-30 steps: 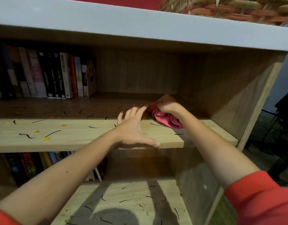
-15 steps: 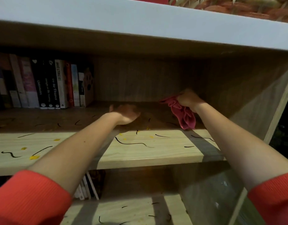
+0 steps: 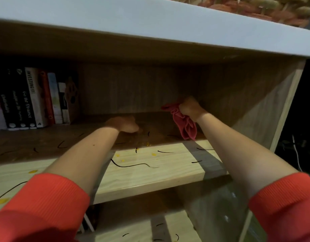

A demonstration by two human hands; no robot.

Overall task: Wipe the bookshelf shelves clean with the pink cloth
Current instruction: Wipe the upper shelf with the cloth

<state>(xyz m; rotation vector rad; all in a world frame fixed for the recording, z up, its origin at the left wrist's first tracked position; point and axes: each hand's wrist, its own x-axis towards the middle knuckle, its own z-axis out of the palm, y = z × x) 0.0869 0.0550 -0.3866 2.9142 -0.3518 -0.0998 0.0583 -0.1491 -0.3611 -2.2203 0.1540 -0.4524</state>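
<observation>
The wooden bookshelf's middle shelf (image 3: 159, 173) carries black squiggly marks and yellow specks. My right hand (image 3: 190, 108) grips the bunched pink cloth (image 3: 184, 124) deep in the shelf near the back right corner; the cloth hangs down from my fist to the board. My left hand (image 3: 123, 125) lies on the shelf surface in the shadowed back part, left of the cloth; its fingers are hidden from view. Both forearms reach in over the front edge.
A row of upright books (image 3: 33, 100) fills the left of the middle shelf. The white top board (image 3: 133, 27) overhangs, with a woven basket (image 3: 255, 9) on it. The right side panel (image 3: 266, 119) stands close to the cloth. The lower shelf (image 3: 147, 227) also bears marks.
Both hands have reached deeper into the shelf. My left hand left the front edge and went to the back; my right hand lifted the cloth toward the back right corner.
</observation>
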